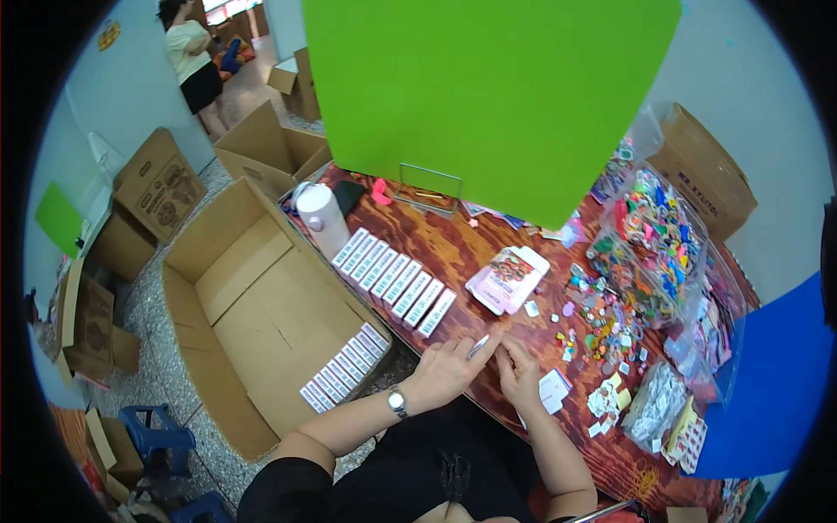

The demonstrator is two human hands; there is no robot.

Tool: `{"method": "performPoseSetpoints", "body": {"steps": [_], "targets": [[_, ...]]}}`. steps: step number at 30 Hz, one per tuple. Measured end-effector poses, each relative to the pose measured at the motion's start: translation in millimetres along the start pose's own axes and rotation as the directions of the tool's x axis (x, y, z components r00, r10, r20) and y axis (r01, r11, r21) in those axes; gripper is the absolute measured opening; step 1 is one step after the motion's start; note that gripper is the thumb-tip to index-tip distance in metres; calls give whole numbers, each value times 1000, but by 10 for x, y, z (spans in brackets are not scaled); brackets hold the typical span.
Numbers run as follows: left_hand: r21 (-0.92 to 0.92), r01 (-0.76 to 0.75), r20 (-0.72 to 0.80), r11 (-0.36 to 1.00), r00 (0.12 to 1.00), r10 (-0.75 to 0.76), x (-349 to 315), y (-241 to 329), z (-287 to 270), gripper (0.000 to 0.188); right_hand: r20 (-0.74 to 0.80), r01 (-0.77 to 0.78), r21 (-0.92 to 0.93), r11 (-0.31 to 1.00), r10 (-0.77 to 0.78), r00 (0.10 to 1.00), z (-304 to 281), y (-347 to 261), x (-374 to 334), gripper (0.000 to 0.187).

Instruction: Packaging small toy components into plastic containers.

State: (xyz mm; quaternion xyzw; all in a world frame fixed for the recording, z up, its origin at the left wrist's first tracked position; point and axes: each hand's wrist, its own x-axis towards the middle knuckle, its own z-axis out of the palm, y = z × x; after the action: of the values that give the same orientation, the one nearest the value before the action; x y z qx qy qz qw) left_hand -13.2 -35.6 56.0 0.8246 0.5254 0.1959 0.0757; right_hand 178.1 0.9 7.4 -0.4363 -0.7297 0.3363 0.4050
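Over the front of the wood-patterned table (488, 336), my left hand (446, 370) and my right hand (520, 373) meet at the fingertips. Both have curled fingers, and a small silvery-white piece (478, 347) shows at the left fingers; its kind is too small to make out. What the right fingertips pinch, if anything, is hidden. Just beyond them lies a pink-and-white printed carton (506, 281) with a white flap opened out. Left of the hands stands a row of slim white-and-pink boxes (394, 281). White cards (554, 390) lie beside my right wrist.
A large cardboard box (261, 305) at the left holds another row of small boxes (345, 370). A white tumbler (321, 218) stands behind the table row. Right: bagged colourful trinkets (654, 235), loose ones (610, 327). A green board (488, 96) rises behind; a person (192, 65) stands far left.
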Motion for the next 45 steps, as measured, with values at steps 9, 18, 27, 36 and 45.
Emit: {"method": "performPoseSetpoints", "body": {"steps": [9, 18, 27, 36, 45], "targets": [[377, 88, -334, 922, 942, 46, 96, -438, 129, 46, 102, -20, -53, 998, 25, 994, 462, -245, 145, 49], [120, 261, -568, 958, 810, -150, -132, -1460, -485, 32, 223, -365, 501, 785, 290, 931, 810, -107, 236, 61], [-192, 477, -426, 857, 747, -511, -549, -2022, -738, 39, 224, -310, 407, 859, 235, 946, 746, -90, 326, 60], [-581, 529, -103, 619, 706, -701, -307, -2251, -530, 45, 241, -391, 470, 791, 311, 919, 782, -205, 424, 54], [-716, 435, -75, 547, 730, -679, -324, -2136, -528, 54, 49, -128, 276, 953, 119, 992, 571, -360, 381, 51]]}}
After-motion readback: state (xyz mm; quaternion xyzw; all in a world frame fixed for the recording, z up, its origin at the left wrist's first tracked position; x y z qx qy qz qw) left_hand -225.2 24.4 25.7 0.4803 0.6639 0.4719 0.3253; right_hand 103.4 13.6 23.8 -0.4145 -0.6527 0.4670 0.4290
